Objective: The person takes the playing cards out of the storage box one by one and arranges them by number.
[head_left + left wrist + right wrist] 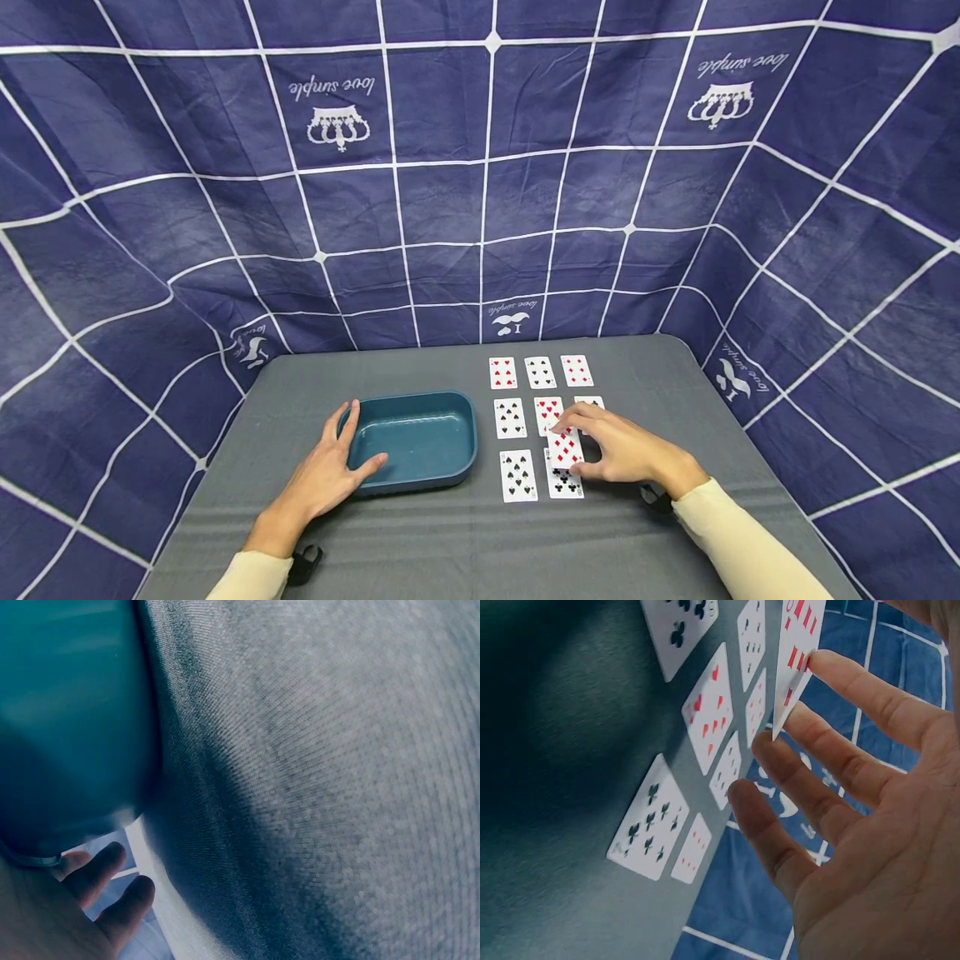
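My right hand [626, 450] pinches a red diamonds playing card [566, 450] between thumb and fingers, with the card tilted up off the table. Beneath it lies a clubs card [564, 486], partly covered. A hearts card [548, 412] and a black-suited card [590, 402], partly hidden by the hand, lie just beyond. In the right wrist view the held card [799, 656] stands on edge against the fingers. My left hand [326, 471] rests at the left side of a teal tray [468, 446], fingers spread and fairly straight, thumb over its near-left rim.
More cards lie face up in rows: a hearts card [502, 372], a spades card [541, 372] and a diamonds card [577, 371] at the back, with spades cards [518, 476] in the left column. A grey cloth [420, 550] covers the table; blue gridded curtains [442, 208] surround it.
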Action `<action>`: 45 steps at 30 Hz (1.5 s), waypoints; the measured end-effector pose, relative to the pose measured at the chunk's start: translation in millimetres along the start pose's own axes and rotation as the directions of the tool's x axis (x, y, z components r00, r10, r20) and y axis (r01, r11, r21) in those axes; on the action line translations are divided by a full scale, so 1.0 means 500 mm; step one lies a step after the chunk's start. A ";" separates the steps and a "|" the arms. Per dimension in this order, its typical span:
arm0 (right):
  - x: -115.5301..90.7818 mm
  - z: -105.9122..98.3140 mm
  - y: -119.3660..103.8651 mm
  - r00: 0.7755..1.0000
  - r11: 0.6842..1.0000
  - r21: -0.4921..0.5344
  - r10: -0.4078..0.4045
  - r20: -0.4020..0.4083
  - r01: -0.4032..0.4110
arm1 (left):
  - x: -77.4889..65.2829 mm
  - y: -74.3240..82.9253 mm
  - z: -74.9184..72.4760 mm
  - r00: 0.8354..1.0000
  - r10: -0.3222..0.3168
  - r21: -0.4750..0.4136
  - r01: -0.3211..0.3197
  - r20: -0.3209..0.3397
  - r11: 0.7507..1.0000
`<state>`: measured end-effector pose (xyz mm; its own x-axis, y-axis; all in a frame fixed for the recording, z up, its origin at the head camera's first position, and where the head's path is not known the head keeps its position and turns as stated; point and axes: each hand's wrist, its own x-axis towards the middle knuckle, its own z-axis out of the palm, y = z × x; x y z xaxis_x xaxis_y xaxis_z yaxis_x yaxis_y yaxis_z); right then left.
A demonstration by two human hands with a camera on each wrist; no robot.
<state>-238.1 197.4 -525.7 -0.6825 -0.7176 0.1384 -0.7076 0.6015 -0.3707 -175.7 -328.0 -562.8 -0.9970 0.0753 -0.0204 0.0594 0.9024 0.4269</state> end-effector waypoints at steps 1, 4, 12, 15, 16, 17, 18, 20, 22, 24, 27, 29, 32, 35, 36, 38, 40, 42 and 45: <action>-0.003 0.001 0.001 1.000 1.000 -0.003 0.004 0.000 -0.004 | 0.000 0.000 0.000 1.000 0.001 0.001 -0.001 -0.002 1.000; -0.014 0.002 0.006 1.000 1.000 -0.008 0.006 -0.003 -0.006 | -0.001 0.000 -0.001 1.000 0.002 0.004 -0.002 -0.005 1.000; -0.049 0.007 0.022 1.000 0.999 -0.025 0.026 -0.008 -0.026 | 0.000 0.001 -0.001 1.000 -0.010 0.000 0.010 0.017 1.000; -0.062 0.008 0.029 0.999 0.999 -0.029 0.044 -0.011 -0.044 | 0.001 0.001 -0.002 1.000 -0.010 -0.003 0.010 0.019 1.000; -0.067 0.008 0.031 0.999 0.998 -0.031 0.051 -0.013 -0.051 | 0.002 0.001 -0.002 1.000 -0.010 -0.004 0.010 0.019 1.000; -0.072 0.008 0.033 0.998 0.998 -0.031 0.057 -0.013 -0.058 | 0.002 0.001 -0.002 1.000 -0.009 -0.003 0.009 0.017 1.000; -0.076 0.008 0.035 0.998 0.998 -0.033 0.062 -0.015 -0.062 | 0.003 0.001 -0.003 1.000 -0.009 -0.002 0.009 0.015 1.000; -0.085 0.008 0.038 0.997 0.997 -0.035 0.069 -0.017 -0.069 | 0.003 0.002 -0.003 1.000 -0.006 -0.002 0.006 0.012 1.000; -0.093 0.008 0.040 0.997 0.997 -0.032 0.073 -0.018 -0.073 | 0.003 0.002 -0.003 1.000 -0.005 -0.001 0.005 0.011 1.000; -0.101 0.007 0.042 0.997 0.996 -0.035 0.077 -0.020 -0.078 | 0.002 0.002 -0.003 1.000 -0.007 0.001 0.007 0.012 1.000; -0.111 0.007 0.044 0.996 0.996 -0.036 0.082 -0.020 -0.083 | 0.001 0.003 -0.003 1.000 -0.007 0.003 0.007 0.013 1.000; -0.116 0.008 0.046 0.996 0.996 -0.040 0.084 -0.021 -0.084 | 0.000 0.003 -0.003 1.000 -0.007 0.002 0.007 0.014 1.000; -0.123 0.010 0.050 0.997 0.996 -0.038 0.080 -0.023 -0.081 | 0.000 0.003 -0.003 1.000 -0.006 0.001 0.006 0.017 1.000; -0.128 0.013 0.054 0.997 0.996 -0.032 0.078 -0.024 -0.079 | 0.000 0.003 -0.004 1.000 -0.008 0.003 0.008 0.023 1.000; -0.130 0.014 0.055 0.997 0.996 -0.030 0.079 -0.023 -0.080 | 0.000 0.004 -0.004 1.000 -0.008 0.004 0.008 0.025 1.000; -0.133 0.015 0.058 0.996 0.996 -0.030 0.083 -0.019 -0.084 | 0.000 0.004 -0.005 1.000 -0.009 0.006 0.008 0.027 1.000; -0.136 0.017 0.060 0.996 0.996 -0.030 0.087 -0.016 -0.087 | 0.001 0.005 -0.006 1.000 -0.008 0.006 0.008 0.025 1.000; -0.137 0.018 0.062 0.996 0.996 -0.031 0.088 -0.016 -0.089 | 0.001 0.006 -0.006 1.000 -0.006 0.007 0.006 0.024 1.000; -0.138 0.019 0.065 0.996 0.996 -0.032 0.083 -0.020 -0.083 | 0.001 0.006 -0.005 1.000 -0.006 0.006 0.006 0.021 1.000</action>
<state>-212.0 263.1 -556.1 -0.7423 -0.6583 0.1253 -0.6536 0.6702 -0.3516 -176.0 -326.2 -559.4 -0.9960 0.0789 -0.0423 0.0538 0.9052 0.4215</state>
